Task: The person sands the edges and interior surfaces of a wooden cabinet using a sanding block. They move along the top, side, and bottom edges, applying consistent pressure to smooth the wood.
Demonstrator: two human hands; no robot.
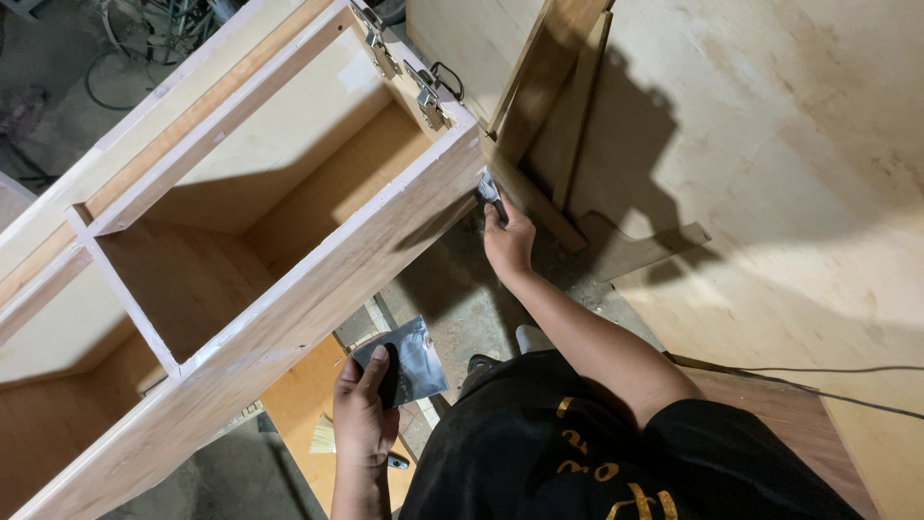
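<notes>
Putty knife (493,195), small with a dark handle and a pale metal blade, sits just right of the frame's centre, its blade pressed against the lower corner of an unfinished wooden cabinet (318,270). The right hand (508,239) grips the knife's handle, fingers closed around it, arm reaching up from the lower right of the frame.

The left hand (364,409), at lower centre, holds a flat metal plate (409,356), shiny and grey, with a dark smear on it. The thumb lies over the plate's top face and the fingers curl beneath. The plate sits just below the cabinet's front edge, apart from it.

The cabinet fills the left and centre of the frame, lying at a slant, with open compartments of bare pale wood and white filler along its edges. Two metal hinges (409,72) are fixed on its upper end, at top centre. A large plywood sheet (770,164) covers the right side. Wooden boards (549,106) lean against it near the knife. A thin black cable (818,380) crosses the lower right. The person wears a black shirt (539,453) with yellow print, seen at bottom centre.
</notes>
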